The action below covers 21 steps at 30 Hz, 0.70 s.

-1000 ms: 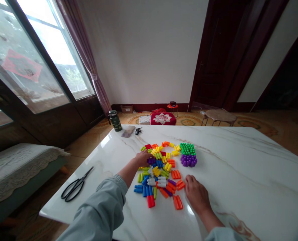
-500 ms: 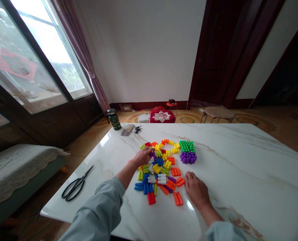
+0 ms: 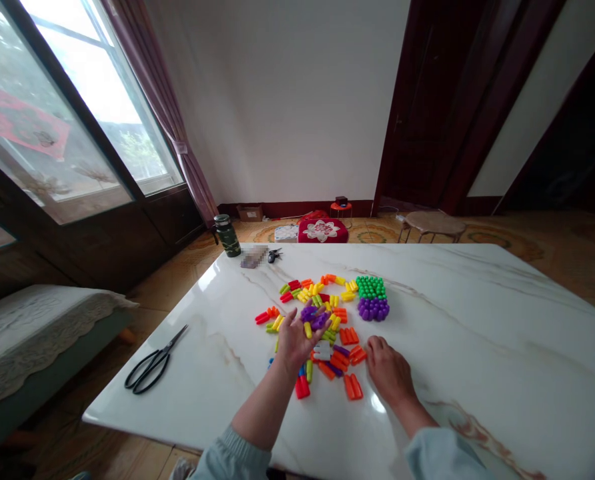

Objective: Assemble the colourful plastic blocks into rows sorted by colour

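Note:
My left hand [image 3: 296, 341] is raised over a mixed pile of plastic building blocks, palm turned up. In its palm and fingers sit purple plastic blocks [image 3: 319, 320], with a yellow piece [image 3: 308, 330] beside them. Red, yellow, lime, white, blue and orange pieces lie around and partly under that hand. Palm down on the table, my right hand [image 3: 390, 372] has its fingers loosely curled, with nothing visible in them. Its fingertips are next to an orange block [image 3: 358, 355]. Behind it stands an assembled group of green blocks [image 3: 371, 287] and purple blocks [image 3: 373, 309].
Black-handled scissors [image 3: 156, 361] lie on the left of the white marble-look table [image 3: 477, 320]. At the far left corner are a camouflage flask [image 3: 227, 237], a blurred-out flat item [image 3: 254, 257] and keys [image 3: 274, 255]. A stool [image 3: 435, 223] stands beyond the table.
My left hand has come back toward me from the pile's far left and turned palm up, now with purple blocks in it. My right hand has stayed in place.

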Available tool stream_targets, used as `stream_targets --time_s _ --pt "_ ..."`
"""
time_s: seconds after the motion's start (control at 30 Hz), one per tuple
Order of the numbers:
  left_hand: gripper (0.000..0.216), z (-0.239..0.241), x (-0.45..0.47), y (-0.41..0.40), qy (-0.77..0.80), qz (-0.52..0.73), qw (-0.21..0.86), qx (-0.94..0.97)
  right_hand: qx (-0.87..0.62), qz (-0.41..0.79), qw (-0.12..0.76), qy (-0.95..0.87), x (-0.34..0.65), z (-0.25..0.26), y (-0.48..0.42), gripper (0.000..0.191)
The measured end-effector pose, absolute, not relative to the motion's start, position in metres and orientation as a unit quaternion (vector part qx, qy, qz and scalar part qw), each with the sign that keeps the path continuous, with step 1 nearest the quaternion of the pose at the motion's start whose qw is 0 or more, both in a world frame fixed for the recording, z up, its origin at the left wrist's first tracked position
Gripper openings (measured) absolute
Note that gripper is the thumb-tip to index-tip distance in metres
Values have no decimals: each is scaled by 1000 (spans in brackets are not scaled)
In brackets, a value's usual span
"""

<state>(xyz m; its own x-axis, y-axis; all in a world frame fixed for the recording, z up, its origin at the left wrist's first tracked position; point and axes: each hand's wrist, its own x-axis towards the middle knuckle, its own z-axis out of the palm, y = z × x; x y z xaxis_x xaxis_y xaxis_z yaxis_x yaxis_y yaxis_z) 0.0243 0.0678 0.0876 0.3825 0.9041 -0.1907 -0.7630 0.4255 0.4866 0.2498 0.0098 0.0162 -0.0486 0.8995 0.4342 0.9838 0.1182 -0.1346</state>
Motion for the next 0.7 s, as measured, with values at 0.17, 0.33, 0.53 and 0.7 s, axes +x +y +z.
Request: stream_targets --time_s 0.17,0.33,0.53,0.7 --pt "49 84 58 60 322 452 797 240 -614 -41 319 -721 250 19 5 38" --pt "33 79 90 52 444 357 647 507 -538 2 392 -746 250 24 1 62" --pt "24 83 98 47 465 264 433 726 -551 25 388 -739 249 21 1 49" --pt "26 83 93 48 462 216 418 752 -581 71 358 -727 248 22 0 30"
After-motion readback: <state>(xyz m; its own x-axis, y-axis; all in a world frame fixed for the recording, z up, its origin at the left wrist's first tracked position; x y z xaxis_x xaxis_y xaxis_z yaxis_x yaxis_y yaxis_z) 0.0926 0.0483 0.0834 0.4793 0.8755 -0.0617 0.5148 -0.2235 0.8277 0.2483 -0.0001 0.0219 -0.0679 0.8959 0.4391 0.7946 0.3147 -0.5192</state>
